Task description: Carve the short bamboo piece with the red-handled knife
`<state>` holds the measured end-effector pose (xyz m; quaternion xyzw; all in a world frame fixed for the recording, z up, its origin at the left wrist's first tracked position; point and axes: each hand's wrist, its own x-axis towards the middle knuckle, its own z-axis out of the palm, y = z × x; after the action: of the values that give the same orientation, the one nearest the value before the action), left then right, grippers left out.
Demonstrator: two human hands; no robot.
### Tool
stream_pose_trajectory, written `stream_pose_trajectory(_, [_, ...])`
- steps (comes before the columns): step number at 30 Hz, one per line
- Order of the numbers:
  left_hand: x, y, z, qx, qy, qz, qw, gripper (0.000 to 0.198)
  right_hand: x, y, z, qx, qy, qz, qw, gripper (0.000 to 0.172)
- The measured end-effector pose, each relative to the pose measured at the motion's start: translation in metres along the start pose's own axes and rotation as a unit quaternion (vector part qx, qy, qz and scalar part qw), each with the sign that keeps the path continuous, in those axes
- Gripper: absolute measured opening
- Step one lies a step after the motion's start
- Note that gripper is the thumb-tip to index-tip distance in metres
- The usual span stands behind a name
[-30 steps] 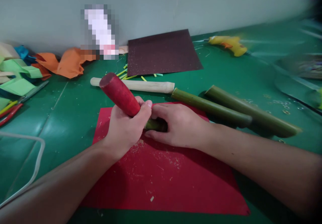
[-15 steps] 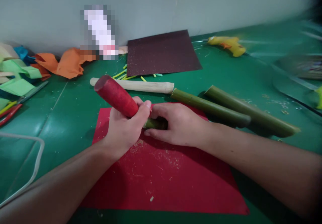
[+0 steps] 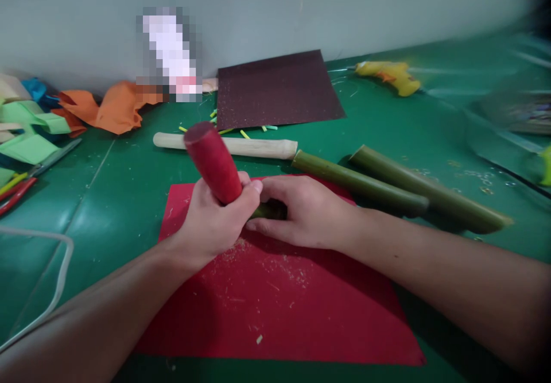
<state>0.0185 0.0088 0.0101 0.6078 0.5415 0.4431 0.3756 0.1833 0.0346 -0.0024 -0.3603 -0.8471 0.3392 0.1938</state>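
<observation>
My left hand (image 3: 217, 213) is closed round a thick red handle (image 3: 214, 165), tilted with its butt end up. Whatever tool sits at the handle's lower end is hidden by my fingers. Just beside it, my right hand (image 3: 307, 211) is curled over a short green bamboo piece (image 3: 267, 209), which it holds against the red sheet (image 3: 318, 308). The two hands meet above the sheet, fingertips close together. Pale shavings and dust (image 3: 279, 268) lie scattered in front of them.
Two green bamboo lengths (image 3: 365, 182) and a pale stick (image 3: 258, 147) lie behind my hands. Further back are a dark brown sheet (image 3: 279, 93) and a yellow glue gun (image 3: 390, 77). Red-handled scissors (image 3: 19, 196) and crumpled orange paper (image 3: 116, 107) are on the left.
The top of the red handle has swung to the right and now stands more upright, my left hand turning with it. My right hand and the bamboo piece stay in place.
</observation>
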Motion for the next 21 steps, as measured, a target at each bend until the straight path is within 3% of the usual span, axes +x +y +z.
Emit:
stream_pose_trajectory(2, [-0.0005, 0.0004, -0.0009, 0.000, -0.019, -0.007, 1.000, 0.034, -0.0004, 0.0008, 0.0002, -0.001, -0.002, -0.002, 1.000, 0.027])
stream_pose_trajectory(8, [0.0008, -0.0057, 0.0010, 0.001, 0.057, 0.016, 0.998, 0.032, -0.0007, -0.0009, 0.0009, -0.008, 0.008, 0.025, 1.000, 0.026])
stream_pose_trajectory(13, [0.0006, -0.0070, 0.0008, 0.005, 0.050, 0.031, 0.998, 0.031, 0.0005, -0.0022, -0.0001, -0.006, 0.006, 0.027, 1.000, 0.026])
stream_pose_trajectory(18, [-0.0016, -0.0081, -0.0027, -0.009, -0.014, 0.031, 0.999, 0.034, -0.0003, -0.0008, -0.0010, -0.002, 0.000, 0.023, 1.000, 0.027])
stream_pose_trajectory(21, [-0.0017, -0.0091, -0.0027, -0.032, 0.008, 0.030, 0.999, 0.032, -0.0002, -0.0005, -0.0004, -0.013, 0.005, 0.034, 0.999, 0.027])
